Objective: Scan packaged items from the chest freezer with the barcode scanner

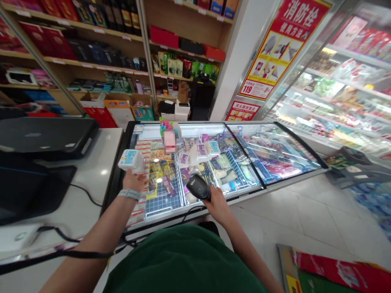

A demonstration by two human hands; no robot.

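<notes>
My left hand (134,182) is at the near end of a clear-wrapped white pack with a blue label (130,158), above the left side of a glass-topped chest freezer (171,209). Its thumb and fingers meet the pack's lower edge; part of the grip is hidden. In my right hand (216,199) is a black handheld barcode scanner (198,187), its head pointing left over the glass. Several similar white packs (198,152) with purple or blue labels lie together on the glass, beyond the scanner. A pink card (169,140) stands beside them near colourful small items (165,125).
A counter (106,162) with dark equipment (45,136) is at my left. Black cables (82,253) cross near my left forearm. Stocked shelves (100,30) rise behind the freezer. A lit display case (342,81) stands right, and red packaging (336,270) lies lower right.
</notes>
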